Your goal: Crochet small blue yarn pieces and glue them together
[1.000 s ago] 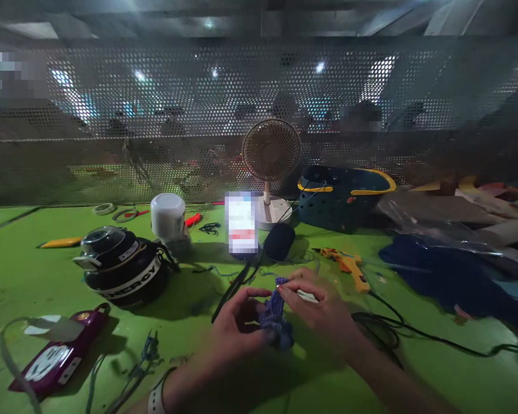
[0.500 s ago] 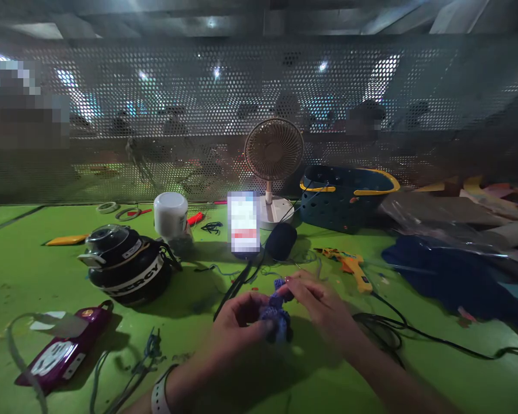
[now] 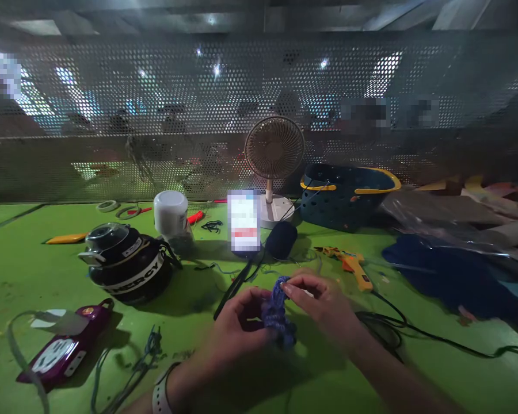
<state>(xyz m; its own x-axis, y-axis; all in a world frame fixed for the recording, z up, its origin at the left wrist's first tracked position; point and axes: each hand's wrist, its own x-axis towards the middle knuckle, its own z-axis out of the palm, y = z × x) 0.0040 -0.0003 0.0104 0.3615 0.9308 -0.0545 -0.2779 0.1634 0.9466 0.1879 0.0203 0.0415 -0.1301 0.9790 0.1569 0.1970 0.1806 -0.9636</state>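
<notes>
A small purple-blue crocheted piece (image 3: pixel 277 313) is held up between my two hands over the green table. My left hand (image 3: pixel 242 322) grips its left side, thumb in front and fingers curled behind. My right hand (image 3: pixel 317 296) pinches the top of the piece between thumb and fingertips. The underside of the piece hangs free below my left thumb. Just beyond my hands lies a dark ball of yarn (image 3: pixel 281 240), with loose strands around it. A lit phone (image 3: pixel 244 221) stands upright behind, its screen blurred.
On the left are a black round bottle (image 3: pixel 129 264), a purple power strip (image 3: pixel 64 351) and a white jar (image 3: pixel 171 210). A fan (image 3: pixel 274 148) and a dark basket (image 3: pixel 345 201) stand at the back. Rightward lie a yellow glue gun (image 3: pixel 349 267), its cord and dark blue fabric (image 3: pixel 444 282).
The crocheted piece has turned and been stretched, showing more of its length. My right fingers have shifted slightly along its top edge. My left hand stays nearly in place.
</notes>
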